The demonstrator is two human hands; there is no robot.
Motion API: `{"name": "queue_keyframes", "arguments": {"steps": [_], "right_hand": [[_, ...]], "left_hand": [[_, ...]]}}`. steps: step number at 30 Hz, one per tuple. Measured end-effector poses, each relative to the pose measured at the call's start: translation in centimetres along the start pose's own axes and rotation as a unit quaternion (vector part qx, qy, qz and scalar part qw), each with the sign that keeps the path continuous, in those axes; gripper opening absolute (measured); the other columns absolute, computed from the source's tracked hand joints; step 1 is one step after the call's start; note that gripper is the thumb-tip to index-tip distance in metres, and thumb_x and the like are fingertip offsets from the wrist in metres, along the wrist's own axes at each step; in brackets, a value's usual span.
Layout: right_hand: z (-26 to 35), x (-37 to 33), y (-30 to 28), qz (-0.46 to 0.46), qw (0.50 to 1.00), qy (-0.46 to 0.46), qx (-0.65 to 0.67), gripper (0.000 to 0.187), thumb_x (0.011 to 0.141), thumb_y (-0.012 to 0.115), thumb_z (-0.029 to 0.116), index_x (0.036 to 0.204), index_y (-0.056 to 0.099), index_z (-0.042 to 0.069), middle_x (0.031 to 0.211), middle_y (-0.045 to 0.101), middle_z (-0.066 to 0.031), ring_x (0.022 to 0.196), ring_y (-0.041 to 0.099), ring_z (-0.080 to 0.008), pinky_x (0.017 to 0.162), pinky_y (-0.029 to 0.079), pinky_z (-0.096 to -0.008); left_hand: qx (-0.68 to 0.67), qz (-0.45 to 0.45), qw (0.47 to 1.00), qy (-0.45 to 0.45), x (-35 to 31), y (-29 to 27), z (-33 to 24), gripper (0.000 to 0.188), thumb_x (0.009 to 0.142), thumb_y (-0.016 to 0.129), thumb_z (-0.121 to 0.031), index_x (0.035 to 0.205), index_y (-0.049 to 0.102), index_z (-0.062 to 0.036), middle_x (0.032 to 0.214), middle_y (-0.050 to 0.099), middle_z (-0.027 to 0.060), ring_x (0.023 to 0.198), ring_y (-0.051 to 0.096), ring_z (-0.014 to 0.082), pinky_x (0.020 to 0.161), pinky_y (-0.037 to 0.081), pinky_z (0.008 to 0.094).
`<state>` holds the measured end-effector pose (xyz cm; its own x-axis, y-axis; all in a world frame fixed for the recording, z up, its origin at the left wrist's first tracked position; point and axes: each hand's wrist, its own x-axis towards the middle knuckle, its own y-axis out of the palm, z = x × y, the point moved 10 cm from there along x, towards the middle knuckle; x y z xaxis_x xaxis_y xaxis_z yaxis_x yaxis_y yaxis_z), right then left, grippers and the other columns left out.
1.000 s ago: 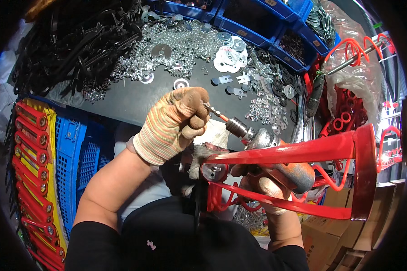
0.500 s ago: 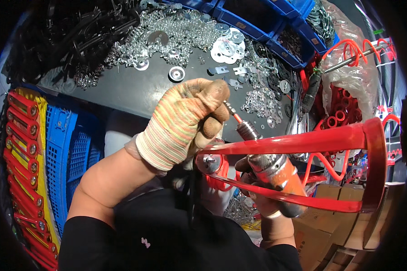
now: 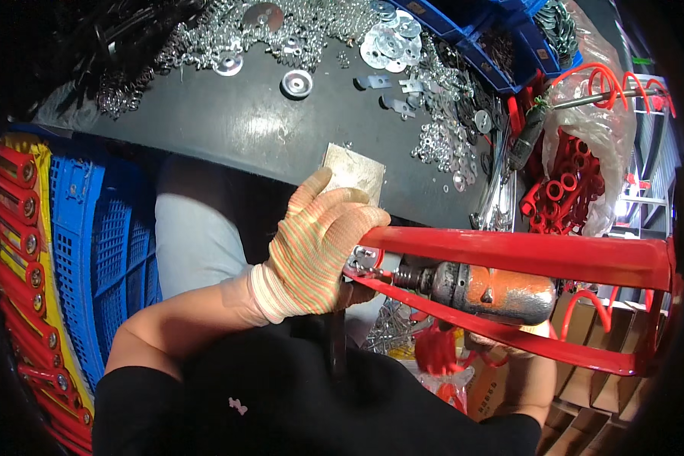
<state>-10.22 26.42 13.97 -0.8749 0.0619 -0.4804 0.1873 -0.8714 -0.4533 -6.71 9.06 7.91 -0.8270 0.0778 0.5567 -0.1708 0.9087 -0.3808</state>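
Observation:
My left hand [image 3: 323,243], in a striped knit glove, is closed over the near end of a long red metal frame [image 3: 524,251], beside a pale square block [image 3: 357,171] at the table's edge. Between the frame's two bars lies an orange and silver power screwdriver [image 3: 501,292]. Its bit points left, at the round metal fitting [image 3: 363,261] on the frame's end; whether a screw sits there I cannot make out. Behind the lower bar my right hand [image 3: 513,340] grips the screwdriver, its fingers mostly hidden.
Loose washers, plates and small springs cover the dark table's [image 3: 235,129] far side. Blue bins [image 3: 463,34] stand at the back right, with a bag of red parts [image 3: 562,186] nearer. Finished-looking red frames [image 3: 26,258] and a blue crate [image 3: 80,251] are left; cardboard [image 3: 593,342] lies right.
My left hand has moved down from the screwdriver's tip onto the frame's end. The screwdriver has swung level, its bit now at the fitting. The view has shifted, and the pale block shows.

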Motion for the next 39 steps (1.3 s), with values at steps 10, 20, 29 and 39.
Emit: {"name": "queue_keyframes", "arguments": {"steps": [10,20,29,39], "right_hand": [[0.7,-3.0,-1.1,-0.106,0.912,0.378,0.117,0.06,0.09,0.052,0.04,0.131,0.044,-0.003,0.118,0.059,-0.0198,0.098,0.064,-0.0272,0.084,0.053,-0.0432],[1.1,3.2,-13.0,-0.043,0.921,-0.19,-0.338,0.052,0.072,0.069,0.021,0.119,0.056,0.004,0.111,0.064,-0.0079,0.101,0.06,-0.0197,0.09,0.046,-0.0342],[-2.3,7.1,-11.6,-0.163,0.823,-0.391,-0.378,0.039,0.069,0.061,0.008,0.109,0.059,0.006,0.107,0.062,-0.0149,0.095,0.06,-0.0321,0.087,0.047,-0.0377],[-4.0,-6.4,8.2,0.278,0.869,-0.384,0.139,0.029,0.089,0.061,0.018,0.111,0.057,0.0,0.07,0.059,-0.0049,0.061,0.057,-0.0187,0.058,0.047,-0.0294]], "left_hand": [[-0.05,-0.058,0.997,0.015,-0.1,-1.2,0.4,0.061,0.056,0.077,-0.036,0.104,0.057,-0.006,0.095,0.058,0.0136,0.091,0.057,0.0354,0.086,0.043,0.0459],[-0.141,0.217,0.965,0.042,0.8,0.4,-0.9,0.044,0.06,0.073,-0.024,0.098,0.059,-0.0061,0.09,0.06,0.0098,0.086,0.061,0.0269,0.084,0.047,0.0422],[-0.682,-0.099,0.725,0.022,0.7,-7.5,-0.6,0.062,0.068,0.07,-0.009,0.123,0.043,-0.0063,0.113,0.054,0.0149,0.101,0.06,0.0288,0.101,0.041,0.0513],[-0.6,0.055,0.796,-0.05,3.8,-4.0,-5.6,0.048,0.081,0.062,-0.048,0.108,0.051,-0.0097,0.093,0.055,0.0092,0.083,0.056,0.0272,0.087,0.043,0.0455]]}}
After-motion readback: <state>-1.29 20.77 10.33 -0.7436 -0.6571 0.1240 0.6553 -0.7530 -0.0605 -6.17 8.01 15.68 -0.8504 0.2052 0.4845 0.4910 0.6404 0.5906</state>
